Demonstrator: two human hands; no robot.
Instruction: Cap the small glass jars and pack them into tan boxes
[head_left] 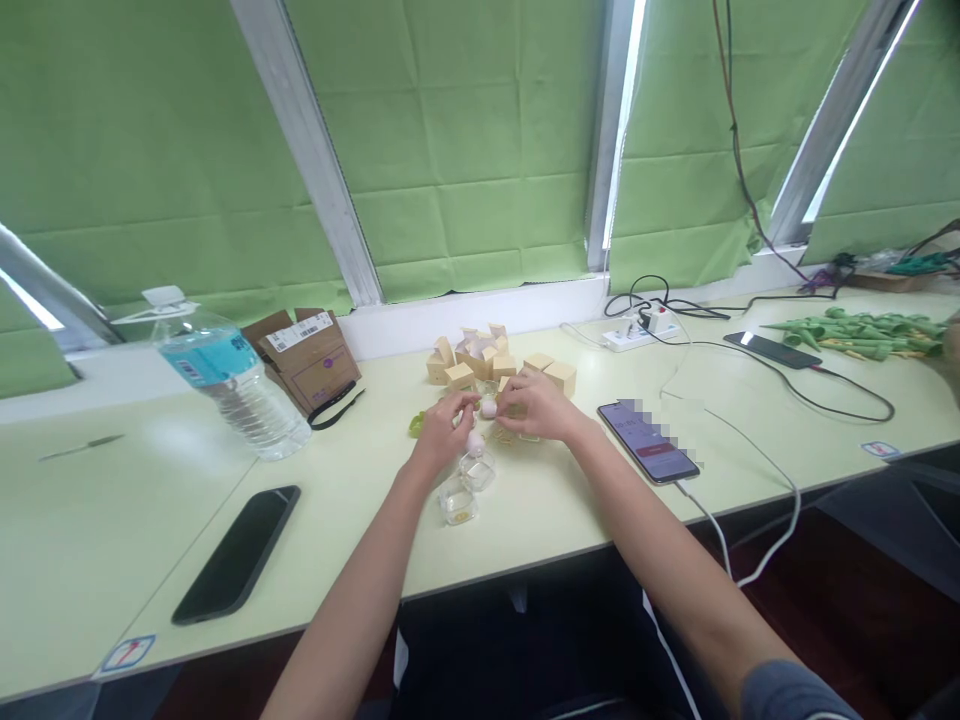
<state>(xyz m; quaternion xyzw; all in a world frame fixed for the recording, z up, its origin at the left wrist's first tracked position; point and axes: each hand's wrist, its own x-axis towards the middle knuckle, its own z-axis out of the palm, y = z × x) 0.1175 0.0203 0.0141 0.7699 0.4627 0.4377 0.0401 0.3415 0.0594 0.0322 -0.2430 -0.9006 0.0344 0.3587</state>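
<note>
My left hand and my right hand meet over the middle of the table. Between their fingertips is a small pale pink rounded piece; the fingers of my right hand curl against it. My left thumb and fingers are pinched together just left of it, and what they hold is too small to make out. A second pale pink piece lies below my left fingers. Nearer me stand two clear plastic cases, one behind the other. A bright green item shows beside my left hand.
Several small tan boxes cluster behind my hands. Leftward are a water bottle, an opened cardboard box and a dark phone. A lit phone with a cable lies right; a power strip sits behind.
</note>
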